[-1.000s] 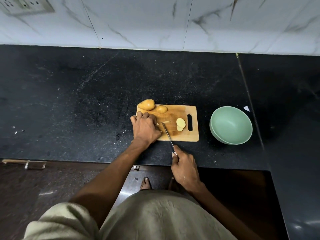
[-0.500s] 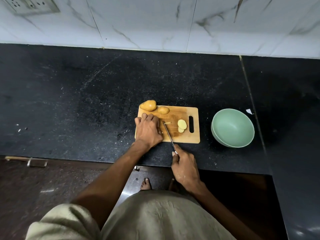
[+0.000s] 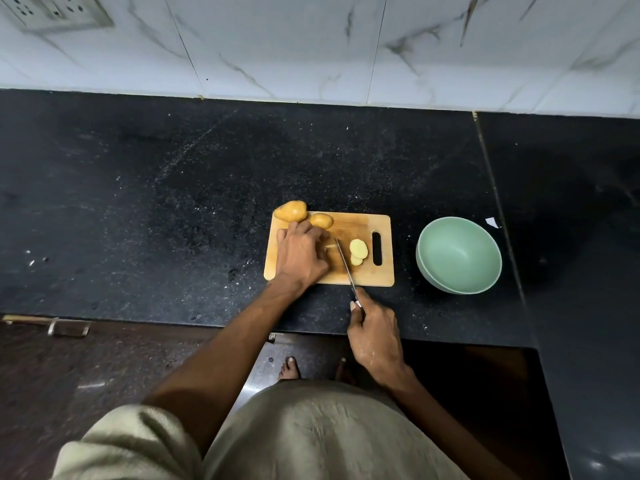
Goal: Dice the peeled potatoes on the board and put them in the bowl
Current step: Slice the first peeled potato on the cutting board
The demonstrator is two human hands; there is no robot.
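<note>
The right hand (image 3: 375,336), at 6 o'clock, is closed around the handle of the knife (image 3: 344,263), forefinger along the spine for blade control. The blade angles to 11 o'clock across the board (image 3: 381,277). The left hand (image 3: 300,256) is curled down over the potato being cut, which it hides, to steady it. Cut slices (image 3: 357,251) lie right of the blade, clear of the work. Two whole potatoes (image 3: 291,211) wait at the far left edge. At 3 o'clock the bowl (image 3: 459,255) stands on the bench (image 3: 138,202), with nothing visible inside.
</note>
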